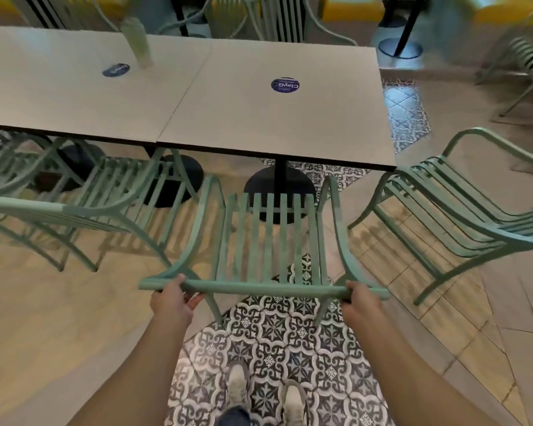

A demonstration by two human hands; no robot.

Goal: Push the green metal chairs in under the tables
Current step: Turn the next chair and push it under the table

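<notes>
Both hands, left hand [173, 299] and right hand [360, 302], grip the top rail of the green chair [271, 238] with curled fingers. The seat is not yet under the table [277, 118]; next comes a straight push forward.

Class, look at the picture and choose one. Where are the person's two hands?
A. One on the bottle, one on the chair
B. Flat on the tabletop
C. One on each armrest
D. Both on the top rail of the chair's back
D: the left hand and the right hand each grip an end of the top rail of the green chair facing the table.
</notes>
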